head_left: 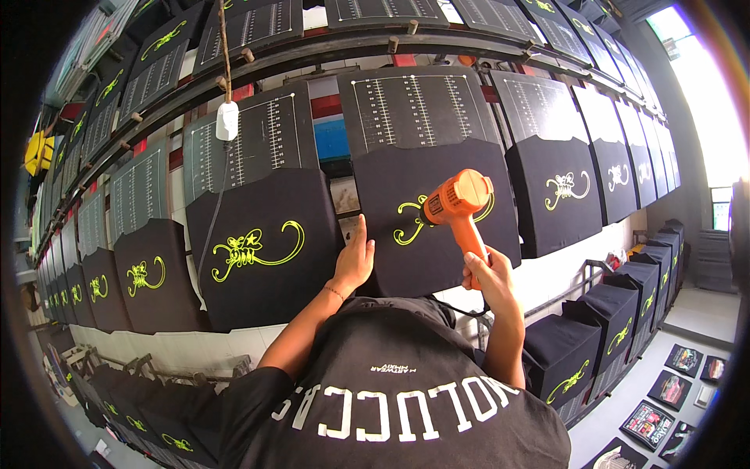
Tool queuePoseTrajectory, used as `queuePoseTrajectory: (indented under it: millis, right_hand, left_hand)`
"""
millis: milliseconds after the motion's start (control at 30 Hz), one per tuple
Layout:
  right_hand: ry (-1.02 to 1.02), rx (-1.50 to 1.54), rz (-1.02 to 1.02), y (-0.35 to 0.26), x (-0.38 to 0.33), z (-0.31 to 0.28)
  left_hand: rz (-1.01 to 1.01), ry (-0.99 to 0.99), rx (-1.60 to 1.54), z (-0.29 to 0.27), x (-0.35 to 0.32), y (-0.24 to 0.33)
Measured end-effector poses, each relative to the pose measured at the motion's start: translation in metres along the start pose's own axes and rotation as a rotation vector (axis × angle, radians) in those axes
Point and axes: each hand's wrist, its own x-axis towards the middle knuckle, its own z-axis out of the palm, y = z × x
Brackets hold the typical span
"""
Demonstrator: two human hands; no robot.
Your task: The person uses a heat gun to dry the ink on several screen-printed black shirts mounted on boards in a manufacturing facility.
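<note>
My right hand (491,277) is wrapped round the handle of an orange heat gun (467,205). The gun is over a black fabric piece (437,270) on a dark board, with its nozzle toward the yellow-green line print (406,227), which it partly covers. With fingers stretched out and nothing in it, my left hand (356,260) is at the left edge of that same piece; whether it touches the fabric I cannot tell. To its left lies another black fabric piece (262,293) with a full yellow-green print (248,250). A paler print (567,189) shows on the piece to the right.
Boards with white ruled scales (416,105) run in a long row, black fabric over their near ends. Behind them passes a dark metal rail (328,56). A white plug or switch box (226,122) hangs on a cord at left. Behind me are more printed pieces (621,332).
</note>
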Motion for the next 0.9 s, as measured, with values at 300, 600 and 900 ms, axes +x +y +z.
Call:
queuePoseTrajectory:
  millis: [300, 600, 900]
  right_hand:
    - [-0.004, -0.102, -0.035, -0.012, 0.008, 0.023]
    - [-0.082, -0.145, -0.020, -0.024, 0.015, 0.035]
    - [-0.100, -0.234, -0.012, -0.029, 0.006, 0.044]
  left_hand:
    - [0.008, 0.042, 0.076, -0.006, -0.001, 0.011]
    - [0.288, 0.159, 0.338, -0.045, 0.011, 0.010]
    - [0.316, 0.277, 0.351, -0.043, 0.009, 0.006]
